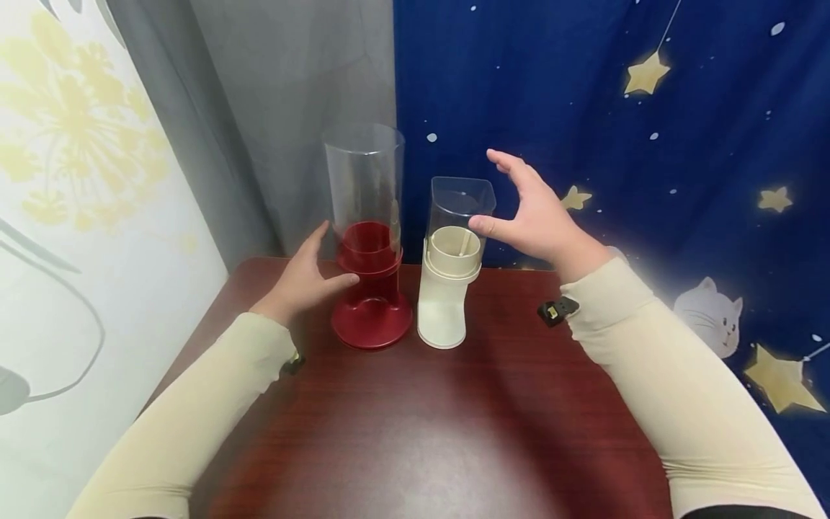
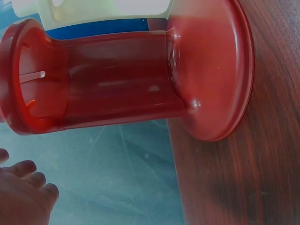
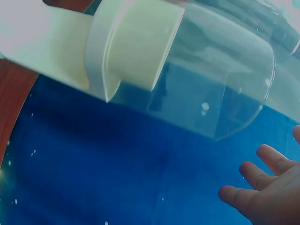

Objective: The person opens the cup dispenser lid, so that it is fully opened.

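A tall clear cylinder (image 1: 363,180) stands upright in a red stand (image 1: 372,326) with a round foot, at the back of the table. Close to its right is a shorter cream stand (image 1: 443,310) bearing a clear container (image 1: 462,202) with an open top. My left hand (image 1: 301,281) is spread just left of the red stand, thumb near its front; whether the thumb touches cannot be told. My right hand (image 1: 538,216), fingers extended, is at the right of the clear container, its thumb close to the wall. In the right wrist view the visible fingers (image 3: 255,176) stand apart from the container.
Both stands rest on a dark red wooden table (image 1: 402,418). Behind it hang a grey curtain (image 1: 292,108) and a blue star-patterned curtain (image 1: 551,86). A white flower-patterned surface (image 1: 97,238) rises along the left side.
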Available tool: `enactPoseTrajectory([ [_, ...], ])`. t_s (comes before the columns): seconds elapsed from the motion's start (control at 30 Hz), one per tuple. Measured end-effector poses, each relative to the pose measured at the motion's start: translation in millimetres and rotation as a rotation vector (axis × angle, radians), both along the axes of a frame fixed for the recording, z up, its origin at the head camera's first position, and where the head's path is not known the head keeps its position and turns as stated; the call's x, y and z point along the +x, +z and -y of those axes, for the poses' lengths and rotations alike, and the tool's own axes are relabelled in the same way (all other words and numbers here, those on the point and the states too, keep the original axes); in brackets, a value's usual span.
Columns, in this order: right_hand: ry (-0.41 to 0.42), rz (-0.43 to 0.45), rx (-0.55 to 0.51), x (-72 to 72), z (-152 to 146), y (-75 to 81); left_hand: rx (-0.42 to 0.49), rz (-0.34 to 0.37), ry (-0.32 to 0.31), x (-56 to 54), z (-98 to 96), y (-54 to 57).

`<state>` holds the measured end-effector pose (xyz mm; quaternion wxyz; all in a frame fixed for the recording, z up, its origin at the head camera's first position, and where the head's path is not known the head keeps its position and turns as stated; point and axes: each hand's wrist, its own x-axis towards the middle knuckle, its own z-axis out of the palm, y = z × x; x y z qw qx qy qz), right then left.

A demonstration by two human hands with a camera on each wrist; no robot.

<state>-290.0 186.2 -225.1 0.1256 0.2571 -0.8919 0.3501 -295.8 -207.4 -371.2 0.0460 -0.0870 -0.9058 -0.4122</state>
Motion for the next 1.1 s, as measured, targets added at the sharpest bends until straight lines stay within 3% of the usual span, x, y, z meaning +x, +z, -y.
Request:
enactPoseTrajectory([
  [0.27, 0.007, 0.001, -0.073, -2.9, 25, -2.6, 0.084, -0.028, 0.003, -5.5, -8.0, -9.0],
  [0.57, -0.013, 0.009, -0.126, -5.0, 57, 11.0, 0.245, -0.045, -0.065, -12.3, -21.0, -11.1],
  [0.93, 0.020, 0.047, -0.145, -12.5, 88, 22.3, 0.351, -0.018, -0.076, 4.5, -37.2, 9.4],
  [1.1, 0.028, 0.065, -0.135, -14.5, 103, 26.2, 0.362, -0.057, -0.070, -6.1, -35.8, -5.8],
])
